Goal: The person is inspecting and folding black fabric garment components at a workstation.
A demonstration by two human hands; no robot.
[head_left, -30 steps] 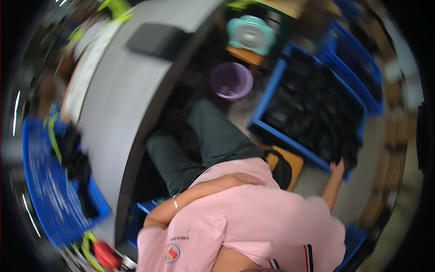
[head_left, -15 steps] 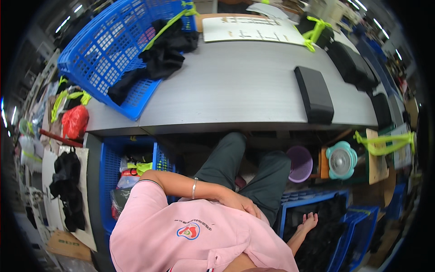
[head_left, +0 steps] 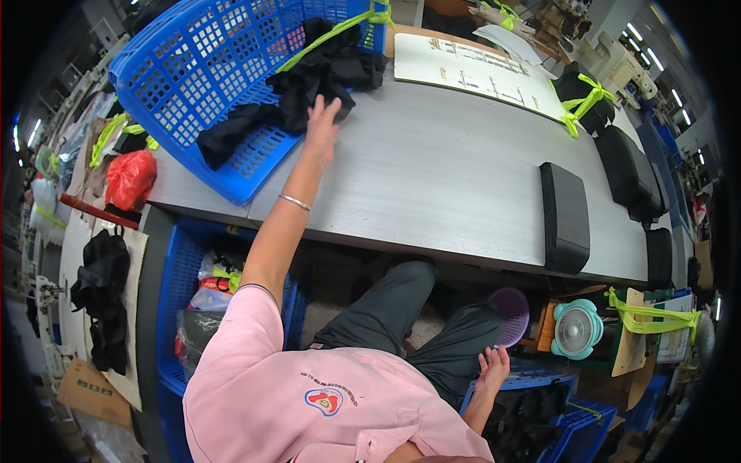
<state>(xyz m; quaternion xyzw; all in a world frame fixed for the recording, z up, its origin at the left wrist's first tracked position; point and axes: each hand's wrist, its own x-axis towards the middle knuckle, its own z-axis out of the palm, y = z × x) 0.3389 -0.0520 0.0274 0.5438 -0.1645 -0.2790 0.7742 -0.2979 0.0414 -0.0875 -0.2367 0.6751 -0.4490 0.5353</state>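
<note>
My left hand (head_left: 321, 131) is stretched across the grey table with its fingers apart, at the near edge of a heap of black cloth (head_left: 297, 91). Whether the fingertips press on the fabric or hover just over it I cannot tell. The cloth spills out of a blue plastic basket (head_left: 166, 100) lying tipped on the table, with a yellow-green strip tied to it. Beside my right knee, my right hand (head_left: 492, 370) is held palm up, fingers loosely spread and nothing in it. Below that hand, a blue crate (head_left: 557, 382) holds more black cloth (head_left: 525, 420).
On the table (head_left: 432, 177) lie a white board (head_left: 471, 73) and several black padded blocks (head_left: 565, 220). A turquoise fan (head_left: 577, 329) and a purple bin (head_left: 511, 316) are below its right side. Another blue crate (head_left: 171, 293) with bagged things stands to my left.
My left hand has gone from my lap up and forward to the black cloth. My right hand has risen a little toward my knee. The view has shifted.
</note>
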